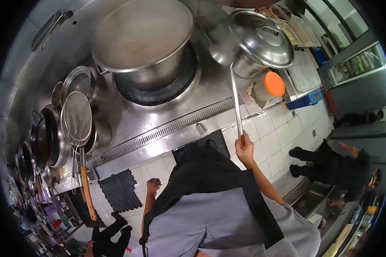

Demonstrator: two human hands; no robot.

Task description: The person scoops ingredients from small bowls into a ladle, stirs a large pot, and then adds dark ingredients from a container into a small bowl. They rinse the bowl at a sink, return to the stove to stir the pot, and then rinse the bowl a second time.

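Note:
My right hand (245,150) is wrapped round the wooden grip of a long metal ladle (237,107). The ladle's bowl lies over the steel counter between a large steaming pot and a smaller lidded pot, blurred by steam. The large pot (154,64) sits on a black round burner (158,96). A steel lid (263,40) with a handle covers the smaller pot (244,67). Beside that pot stands a container with an orange lid (274,84). My left hand (153,185) hangs low near my body, its fingers curled with nothing visible in them.
Strainers (76,116) with wooden handles, pans and bowls crowd the counter's left side. Food trays (302,70) stand at the upper right. Dark-clothed people (330,165) are at the right and lower left (111,235). A black mat (120,190) lies on the tiled floor.

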